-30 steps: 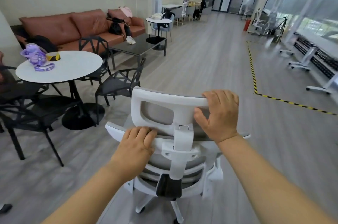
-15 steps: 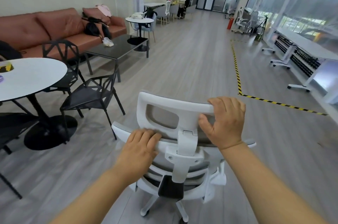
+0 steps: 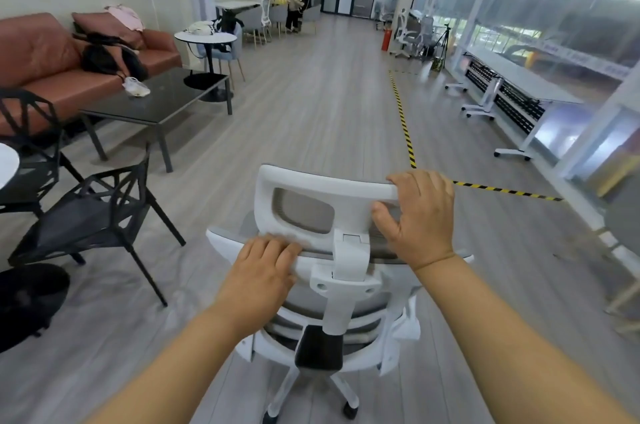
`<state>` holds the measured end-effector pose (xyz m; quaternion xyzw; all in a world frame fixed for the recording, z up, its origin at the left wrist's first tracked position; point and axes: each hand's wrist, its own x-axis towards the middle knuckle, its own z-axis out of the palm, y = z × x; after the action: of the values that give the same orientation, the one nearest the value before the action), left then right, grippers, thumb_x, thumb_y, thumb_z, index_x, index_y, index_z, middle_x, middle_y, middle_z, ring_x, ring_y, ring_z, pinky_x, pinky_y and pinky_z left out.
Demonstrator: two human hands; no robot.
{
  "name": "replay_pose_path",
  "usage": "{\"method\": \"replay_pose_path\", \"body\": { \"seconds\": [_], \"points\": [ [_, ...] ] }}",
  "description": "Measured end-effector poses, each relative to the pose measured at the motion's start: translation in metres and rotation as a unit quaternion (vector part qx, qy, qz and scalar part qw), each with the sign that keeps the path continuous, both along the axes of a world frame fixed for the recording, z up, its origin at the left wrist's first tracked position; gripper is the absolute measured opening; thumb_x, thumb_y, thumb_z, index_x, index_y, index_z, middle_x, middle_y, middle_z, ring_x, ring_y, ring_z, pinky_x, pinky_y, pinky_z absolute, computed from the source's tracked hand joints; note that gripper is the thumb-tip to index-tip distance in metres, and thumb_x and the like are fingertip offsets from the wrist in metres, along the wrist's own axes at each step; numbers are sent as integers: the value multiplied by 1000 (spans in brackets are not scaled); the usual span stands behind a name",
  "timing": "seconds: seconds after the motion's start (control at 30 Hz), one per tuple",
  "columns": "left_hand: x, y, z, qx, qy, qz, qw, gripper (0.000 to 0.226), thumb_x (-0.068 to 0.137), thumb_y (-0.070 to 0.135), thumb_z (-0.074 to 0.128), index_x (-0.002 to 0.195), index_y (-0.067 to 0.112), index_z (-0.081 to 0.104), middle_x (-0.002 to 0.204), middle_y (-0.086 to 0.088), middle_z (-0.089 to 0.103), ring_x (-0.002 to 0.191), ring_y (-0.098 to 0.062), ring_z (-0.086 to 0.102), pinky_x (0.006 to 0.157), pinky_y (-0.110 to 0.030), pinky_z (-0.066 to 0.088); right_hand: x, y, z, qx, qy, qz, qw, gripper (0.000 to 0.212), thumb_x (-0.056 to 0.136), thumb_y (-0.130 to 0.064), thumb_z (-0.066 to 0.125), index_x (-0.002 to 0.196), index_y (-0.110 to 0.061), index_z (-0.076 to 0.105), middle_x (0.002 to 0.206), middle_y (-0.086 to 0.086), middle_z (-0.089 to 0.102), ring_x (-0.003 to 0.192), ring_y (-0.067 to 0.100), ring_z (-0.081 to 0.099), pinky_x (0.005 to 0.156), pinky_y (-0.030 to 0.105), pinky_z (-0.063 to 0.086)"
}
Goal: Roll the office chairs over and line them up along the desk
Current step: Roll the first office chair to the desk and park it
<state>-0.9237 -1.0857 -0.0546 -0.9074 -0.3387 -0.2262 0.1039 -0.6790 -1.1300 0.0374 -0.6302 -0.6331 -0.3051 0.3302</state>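
The white office chair [image 3: 346,302] stands on the grey floor [image 3: 311,112] in the open aisle, its back toward the camera and its casters on the boards; the right hand [image 3: 420,219] grasps the right end of the headrest [image 3: 304,186], fingers [image 3: 415,181] hooked over the top bar, thumb beneath; the left hand [image 3: 261,273] clasps the top rim of the backrest [image 3: 221,240] (blur softens its fingertips); black chairs [image 3: 90,215] sit just to the left; yellow-black floor tape [image 3: 403,118] runs ahead on the right; a long white tabletop [image 3: 519,87] lines the windows, well apart from the chair.
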Motion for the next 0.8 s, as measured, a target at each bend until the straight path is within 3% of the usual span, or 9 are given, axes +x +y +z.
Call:
{"method": "replay_pose_path", "body": {
  "seconds": [0.1,0.17,0.33,0.47,0.57,0.8],
  "points": [
    [22,47,-1,10,-19,-31,999,49,72,30,70,115,15,54,101,-2,61,99,-22,44,96,-36,30,17,33,2,2,-2,-22,1000,36,80,-42,46,90,-9,60,81,6,55,77,25,46,75,37,32],
    [34,80,0,2,-14,-42,999,53,67,31,76,114,18,56,101,1,61,97,-21,52,95,-37,40,26,57,4,-2,-4,-39,999,36,80,-41,46,90,-9,60,81,5,54,77,24,44,75,36,31],
    [68,164,4,-10,-9,-83,996,54,65,34,77,112,21,54,99,3,62,94,-21,57,95,-34,37,50,118,8,-43,-1,-99,994,38,82,-42,44,94,-9,59,84,6,53,79,26,45,75,39,34],
    [102,228,9,-10,-7,-115,993,53,63,32,79,109,19,56,96,2,62,91,-21,59,87,-35,49,78,164,10,-80,1,-138,987,38,86,-45,42,98,-12,57,90,7,53,82,28,45,79,41,36],
    [131,271,9,-12,-8,-129,992,54,63,31,78,110,18,54,95,0,62,89,-22,59,85,-36,50,105,201,13,-110,6,-148,983,43,88,-49,39,101,-12,56,93,8,52,83,29,45,79,41,34],
    [215,364,1,-12,-18,-152,988,48,67,26,72,110,17,53,96,-1,60,87,-23,55,85,-39,49,189,288,11,-111,11,-165,980,45,86,-52,41,102,-13,56,93,7,50,84,27,44,80,36,30]
  ]
}}
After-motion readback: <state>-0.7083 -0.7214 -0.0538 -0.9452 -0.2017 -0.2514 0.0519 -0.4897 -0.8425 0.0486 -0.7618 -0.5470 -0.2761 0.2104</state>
